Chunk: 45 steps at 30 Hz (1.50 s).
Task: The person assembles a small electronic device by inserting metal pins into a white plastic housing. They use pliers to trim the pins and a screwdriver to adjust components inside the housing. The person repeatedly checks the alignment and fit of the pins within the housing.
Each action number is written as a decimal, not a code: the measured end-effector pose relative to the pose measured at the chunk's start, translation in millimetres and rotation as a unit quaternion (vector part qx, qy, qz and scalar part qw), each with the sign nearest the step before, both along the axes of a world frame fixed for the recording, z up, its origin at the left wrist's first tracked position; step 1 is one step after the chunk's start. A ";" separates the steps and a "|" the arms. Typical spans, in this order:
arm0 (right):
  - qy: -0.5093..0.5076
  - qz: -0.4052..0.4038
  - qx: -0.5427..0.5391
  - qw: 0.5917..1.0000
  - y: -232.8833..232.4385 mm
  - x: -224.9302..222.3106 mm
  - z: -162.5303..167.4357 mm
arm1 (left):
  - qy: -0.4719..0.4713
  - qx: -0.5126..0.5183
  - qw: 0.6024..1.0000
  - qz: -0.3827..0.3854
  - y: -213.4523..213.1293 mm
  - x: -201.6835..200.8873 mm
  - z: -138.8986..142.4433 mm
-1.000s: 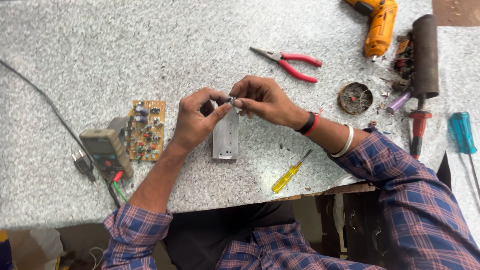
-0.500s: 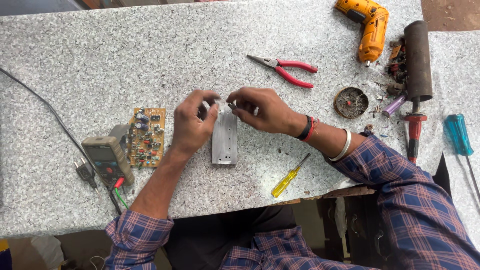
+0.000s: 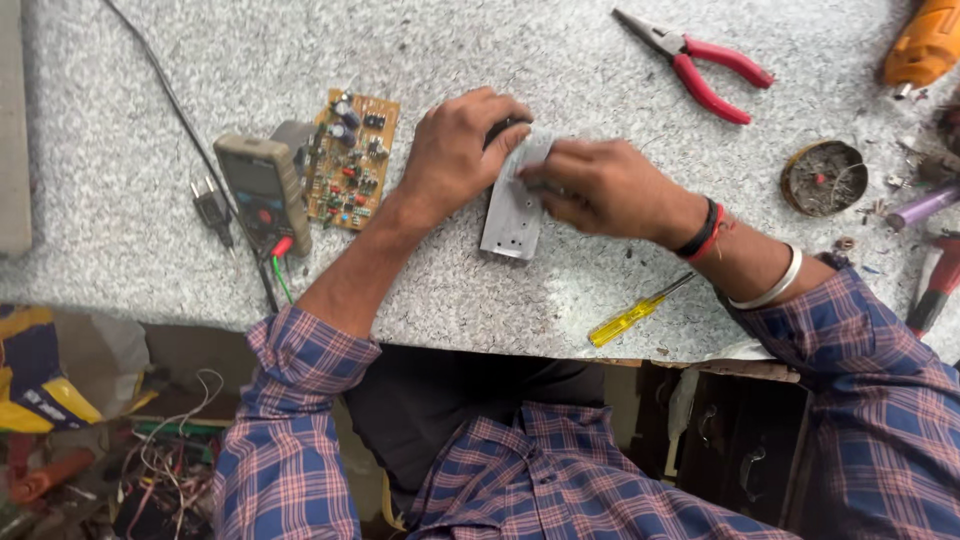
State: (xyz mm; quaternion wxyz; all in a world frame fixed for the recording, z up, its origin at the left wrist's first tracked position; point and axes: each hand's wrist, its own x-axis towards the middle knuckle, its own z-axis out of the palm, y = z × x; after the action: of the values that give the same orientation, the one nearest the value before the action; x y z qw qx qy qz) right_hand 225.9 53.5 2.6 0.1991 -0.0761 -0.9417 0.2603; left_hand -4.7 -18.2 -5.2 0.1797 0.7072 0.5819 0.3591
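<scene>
- The speckled grey stone worktop (image 3: 620, 310) fills the upper half of the view; its near edge runs across at about mid-height, with a person in a blue-and-red plaid shirt (image 3: 560, 470) seated at 6 o'clock
- A tangle of loose wires and scrap (image 3: 160, 470) lies on the floor at 8 o'clock, below the table edge
- A grey metal plate (image 3: 512, 205) with small drilled holes lies flat near the middle of the top; it is the thing both hands are on
- The left hand (image 3: 455, 150) comes in from 7 o'clock and is cupped over the plate's upper left corner, fingers curled around a small dark part that is mostly hidden
- The right hand (image 3: 600, 185) reaches in from 4 o'clock, fingertips pressed together on the plate's upper right edge; what it pinches there I cannot tell
- A multimeter (image 3: 262, 190) sits at 9 o'clock from the plate, with a black cable (image 3: 170, 95) running off toward 11 o'clock
- A brown circuit board (image 3: 352, 160) lies just beside the meter, between it and the left hand
- Red-handled pliers (image 3: 700, 62) rest at 1 o'clock, well apart from the hands
- An orange drill (image 3: 925, 45) shows partly at 2 o'clock
- A round tin (image 3: 823, 178) of debris sits at 3 o'clock
- A yellow-handled screwdriver (image 3: 635, 315) lies at 5 o'clock near the table edge
</scene>
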 end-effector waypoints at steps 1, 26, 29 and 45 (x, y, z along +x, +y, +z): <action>0.007 0.021 0.022 1.000 -2.9 -0.9 -2.1 | -0.003 -0.004 1.000 0.000 0.2 0.3 -0.9; -0.021 -0.024 0.160 0.987 0.1 -9.6 3.5 | -0.020 0.003 1.000 -0.020 3.4 -2.3 1.6; 0.013 0.070 0.120 0.990 -9.3 -11.4 -1.0 | -0.023 0.010 0.999 -0.030 6.0 -2.7 2.5; -0.019 -0.005 0.155 0.988 -13.4 -16.9 0.3 | -0.015 0.026 0.999 -0.034 6.0 -1.9 2.3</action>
State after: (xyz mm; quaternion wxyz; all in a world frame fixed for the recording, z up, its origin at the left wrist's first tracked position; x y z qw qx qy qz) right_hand 209.0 40.0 2.9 0.1920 -0.0541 -0.9738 0.1090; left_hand -6.7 -12.2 -2.9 0.1821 0.7256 0.5453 0.3781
